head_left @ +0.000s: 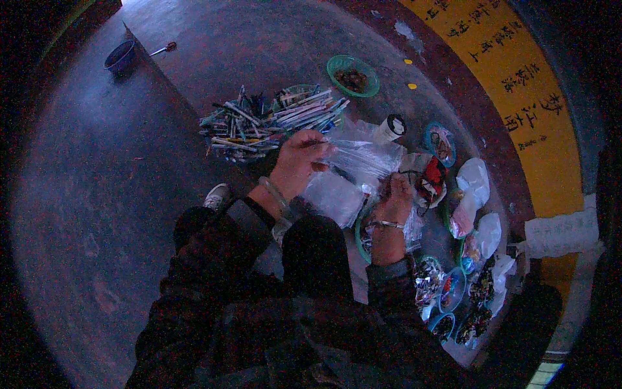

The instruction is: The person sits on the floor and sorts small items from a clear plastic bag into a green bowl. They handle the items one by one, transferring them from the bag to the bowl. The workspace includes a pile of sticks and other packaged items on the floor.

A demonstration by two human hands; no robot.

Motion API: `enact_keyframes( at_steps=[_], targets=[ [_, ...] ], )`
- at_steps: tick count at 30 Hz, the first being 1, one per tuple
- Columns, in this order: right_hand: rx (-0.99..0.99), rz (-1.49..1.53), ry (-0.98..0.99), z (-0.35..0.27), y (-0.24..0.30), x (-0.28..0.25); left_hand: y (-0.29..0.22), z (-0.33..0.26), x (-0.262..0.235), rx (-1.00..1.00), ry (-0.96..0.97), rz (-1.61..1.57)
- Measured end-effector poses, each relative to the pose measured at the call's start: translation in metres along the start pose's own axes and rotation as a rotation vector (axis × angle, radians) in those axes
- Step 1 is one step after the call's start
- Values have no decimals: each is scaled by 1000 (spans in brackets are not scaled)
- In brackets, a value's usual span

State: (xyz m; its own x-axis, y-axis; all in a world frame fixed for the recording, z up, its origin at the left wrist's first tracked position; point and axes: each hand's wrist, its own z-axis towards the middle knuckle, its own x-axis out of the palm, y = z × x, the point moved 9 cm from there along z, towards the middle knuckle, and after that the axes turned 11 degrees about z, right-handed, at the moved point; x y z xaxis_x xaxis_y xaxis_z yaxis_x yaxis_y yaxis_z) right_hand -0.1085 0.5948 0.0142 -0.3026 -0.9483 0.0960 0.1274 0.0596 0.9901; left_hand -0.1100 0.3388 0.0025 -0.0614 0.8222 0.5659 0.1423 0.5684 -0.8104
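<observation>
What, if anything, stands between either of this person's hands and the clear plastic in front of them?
Nothing visible does. The left hand pinches one end of the clear plastic; the right hand is at its other end, its grip unclear. The red-and-black item lies right of that hand, out of the way.

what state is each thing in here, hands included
left hand, fingers pinched on the clear bag
right hand, fingers curled near the bag's far side, grip unclear
clear bag, spread and creased between the hands
sticks, heaped loosely
green bowl, uncovered, holding brown lumps
dark tub, set apart, contents too dark to tell
</observation>
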Motion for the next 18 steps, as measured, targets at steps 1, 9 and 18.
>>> enact_keyframes(
  at_steps=[1,9,18],
  targets=[
    [159,198,-64,-4,-4,2,1,0,0,-9,11,15],
    [-108,43,-9,-12,45,14,22,1,0,-252,96,-102],
    [-87,-358,125,0,1,-5,12,6,-12,-99,-107,349]
  ],
)
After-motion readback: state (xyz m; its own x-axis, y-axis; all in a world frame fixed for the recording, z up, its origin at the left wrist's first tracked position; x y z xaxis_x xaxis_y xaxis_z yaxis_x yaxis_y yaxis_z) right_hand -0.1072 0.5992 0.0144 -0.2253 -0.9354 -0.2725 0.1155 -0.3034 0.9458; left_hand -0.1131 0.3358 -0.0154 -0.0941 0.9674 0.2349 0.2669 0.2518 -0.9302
